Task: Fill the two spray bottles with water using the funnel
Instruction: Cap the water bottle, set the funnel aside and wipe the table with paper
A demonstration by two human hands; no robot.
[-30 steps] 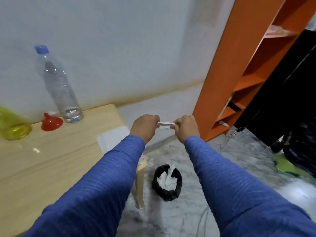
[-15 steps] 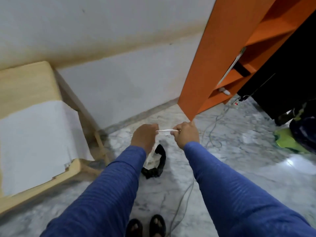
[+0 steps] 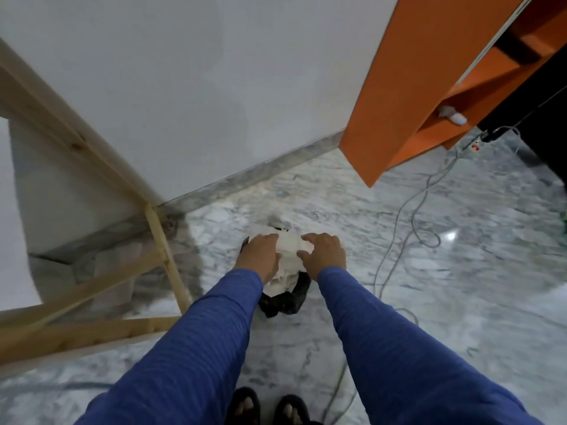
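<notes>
I look down at the floor, so the spray bottles, the funnel and the water bottle are out of view. My left hand and my right hand are low over a small black bin lined with a black bag. Between them lies a crumpled white paper tissue, which both hands touch with fingers spread on top of it. More white tissue shows inside the bin below the hands.
The wooden table legs and crossbars stand to the left. An orange shelf unit rises at the upper right. A grey cable runs across the marble floor on the right. My sandalled feet are at the bottom.
The view dropped from the tabletop to the floor. Both hands, which pinched a small white tissue stretched between them, went down onto the bin and now press the tissue there.
</notes>
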